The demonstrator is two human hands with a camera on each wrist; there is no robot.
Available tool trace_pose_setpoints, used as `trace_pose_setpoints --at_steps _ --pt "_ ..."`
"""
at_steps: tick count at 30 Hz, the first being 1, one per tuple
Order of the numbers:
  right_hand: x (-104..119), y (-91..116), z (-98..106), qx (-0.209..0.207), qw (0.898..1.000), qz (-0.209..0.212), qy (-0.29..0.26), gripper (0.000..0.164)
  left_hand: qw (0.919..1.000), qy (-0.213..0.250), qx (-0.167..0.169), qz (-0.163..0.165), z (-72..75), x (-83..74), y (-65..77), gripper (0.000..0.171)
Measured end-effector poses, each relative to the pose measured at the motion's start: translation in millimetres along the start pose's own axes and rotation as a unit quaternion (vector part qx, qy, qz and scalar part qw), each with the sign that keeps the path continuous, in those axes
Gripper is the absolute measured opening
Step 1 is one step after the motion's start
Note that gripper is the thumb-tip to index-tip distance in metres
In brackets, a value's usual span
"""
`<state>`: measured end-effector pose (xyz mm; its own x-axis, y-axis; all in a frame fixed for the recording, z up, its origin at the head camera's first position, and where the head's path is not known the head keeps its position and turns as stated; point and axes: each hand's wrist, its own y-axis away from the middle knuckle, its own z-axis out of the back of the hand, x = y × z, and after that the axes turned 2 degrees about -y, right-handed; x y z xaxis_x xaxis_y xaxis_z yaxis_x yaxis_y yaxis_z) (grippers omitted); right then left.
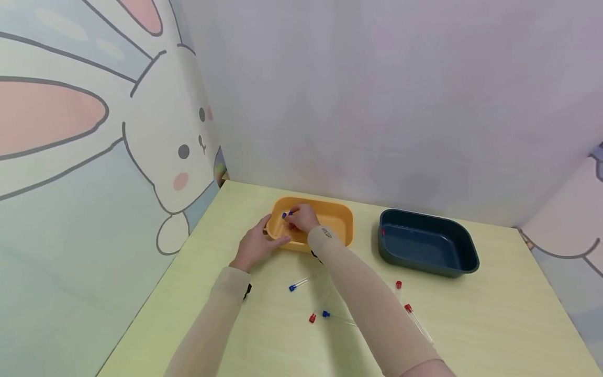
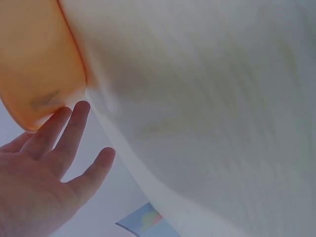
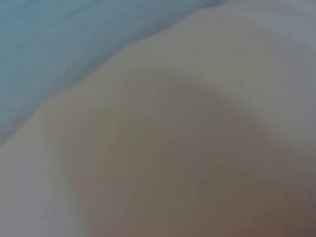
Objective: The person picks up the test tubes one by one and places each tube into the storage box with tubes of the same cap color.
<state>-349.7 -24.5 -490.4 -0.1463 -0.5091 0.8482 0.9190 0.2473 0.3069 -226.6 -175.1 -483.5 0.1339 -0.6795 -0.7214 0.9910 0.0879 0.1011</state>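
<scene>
In the head view, my right hand reaches into the orange bin. Its curled fingers pinch a clear tube with a blue cap, much of it hidden by the hand. Beside those fingertips, a second blue cap shows in the bin's left end. My left hand rests against the bin's left side, its thumb stretched along the near wall. Extended fingers of that hand touch the bin's outer wall in the left wrist view. The right wrist view is too blurred to show the hand's work.
A dark blue bin stands to the right, with a red cap at its left end. Blue-capped tubes and red-capped tubes lie scattered on the table before the bins. A curtain-like wall rises behind.
</scene>
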Motion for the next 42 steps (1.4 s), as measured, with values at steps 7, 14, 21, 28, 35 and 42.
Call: trace_pose_setpoints --at_steps 7,14,21,28,35,42 --pt "2.2 3.6 -0.1 0.004 1.0 0.026 0.011 0.043 1.0 0.002 -0.001 0.0 1.8 0.1 -1.5 0.109" --pt "1.6 6.8 -1.4 0.01 0.999 0.026 0.031 0.041 1.0 0.001 0.005 0.001 0.5 1.3 -1.2 0.11" --pt "1.3 8.4 -1.5 0.008 0.999 0.032 0.033 0.037 1.0 0.002 0.002 0.006 -0.3 -0.1 -0.4 0.108" --pt "-0.1 7.9 -1.5 0.008 0.999 0.039 0.036 0.036 0.9999 -0.003 0.005 0.012 0.3 -0.2 -1.8 0.11" --pt "-0.5 6.6 -0.4 0.011 0.999 0.04 0.032 0.038 1.0 -0.002 0.005 0.008 0.3 -1.9 -2.2 0.108" --pt "-1.4 6.9 2.4 0.019 0.998 0.046 0.025 0.042 0.9998 -0.004 0.009 0.016 0.3 -3.4 -2.0 0.11"
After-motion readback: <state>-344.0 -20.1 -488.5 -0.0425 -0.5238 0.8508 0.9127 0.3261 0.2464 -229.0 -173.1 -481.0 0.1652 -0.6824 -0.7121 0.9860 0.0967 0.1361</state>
